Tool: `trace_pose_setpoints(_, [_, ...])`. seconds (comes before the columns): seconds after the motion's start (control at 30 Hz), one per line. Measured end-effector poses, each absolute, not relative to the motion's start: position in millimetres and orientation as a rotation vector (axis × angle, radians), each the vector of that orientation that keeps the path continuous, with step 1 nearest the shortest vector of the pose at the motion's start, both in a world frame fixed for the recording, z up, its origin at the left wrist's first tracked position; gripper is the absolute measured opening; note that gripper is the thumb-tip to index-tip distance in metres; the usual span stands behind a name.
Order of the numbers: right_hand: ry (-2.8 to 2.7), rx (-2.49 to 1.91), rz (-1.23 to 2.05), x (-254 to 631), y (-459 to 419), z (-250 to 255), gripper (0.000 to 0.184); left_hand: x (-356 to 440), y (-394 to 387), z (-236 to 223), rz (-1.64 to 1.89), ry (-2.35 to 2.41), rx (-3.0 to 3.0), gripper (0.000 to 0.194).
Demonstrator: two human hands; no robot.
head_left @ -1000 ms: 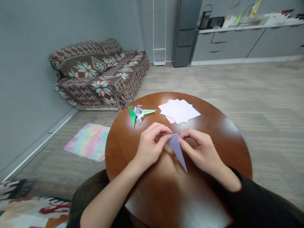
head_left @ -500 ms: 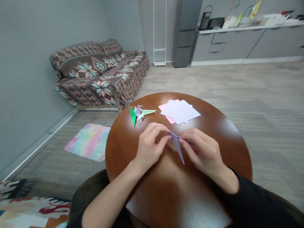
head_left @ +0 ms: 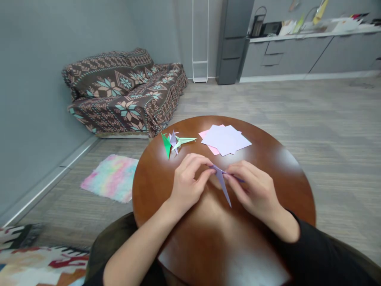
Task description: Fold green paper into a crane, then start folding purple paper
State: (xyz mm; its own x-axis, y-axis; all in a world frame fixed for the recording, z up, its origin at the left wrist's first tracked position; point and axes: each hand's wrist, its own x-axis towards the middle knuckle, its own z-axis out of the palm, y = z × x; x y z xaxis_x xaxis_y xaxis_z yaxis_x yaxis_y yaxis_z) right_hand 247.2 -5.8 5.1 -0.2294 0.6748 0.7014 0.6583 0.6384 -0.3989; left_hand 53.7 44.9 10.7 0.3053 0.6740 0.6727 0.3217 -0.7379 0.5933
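A narrow, pointed piece of folded purple paper (head_left: 224, 185) is held over the middle of the round brown table (head_left: 276, 167). My left hand (head_left: 188, 183) pinches its top end from the left. My right hand (head_left: 255, 192) pinches it from the right, fingers closed on a fold. The paper's long tip points down toward me. Behind the hands lie a stack of pale purple and pink paper squares (head_left: 225, 139) and folded paper cranes (head_left: 174, 143) in green, purple and light green.
A sofa under a patterned brown throw (head_left: 125, 89) stands at the back left against the grey wall. A pastel fluffy mat (head_left: 111, 176) lies on the floor left of the table. Grey cabinets and a counter (head_left: 300, 47) line the far wall.
The purple paper was a wider flat triangle a second ago; it now looks narrower, folded along its length. Both hands have shifted slightly upward. Nothing differs from the half-second frame.
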Motion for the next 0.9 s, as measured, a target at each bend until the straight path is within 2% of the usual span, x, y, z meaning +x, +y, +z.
trace_pose_setpoints(0.53, [-1.953, -1.075, 0.032, 247.2, -4.2, 4.1, 0.010, 53.5, 45.6, 10.4, 1.371, 0.905, 2.271, 0.009])
trace_pose_setpoints(0.77, [-1.970, -1.052, -0.004, 245.3, -5.8, 4.8, 0.012, 53.2, 37.9, 15.1, 1.123, 0.793, 2.052, 0.005])
trace_pose_setpoints(0.9, [-2.023, -1.050, -0.095, 245.6, -5.7, 4.4, 0.015, 52.8, 35.1, 16.1, 0.946, 0.654, 1.731, 0.026])
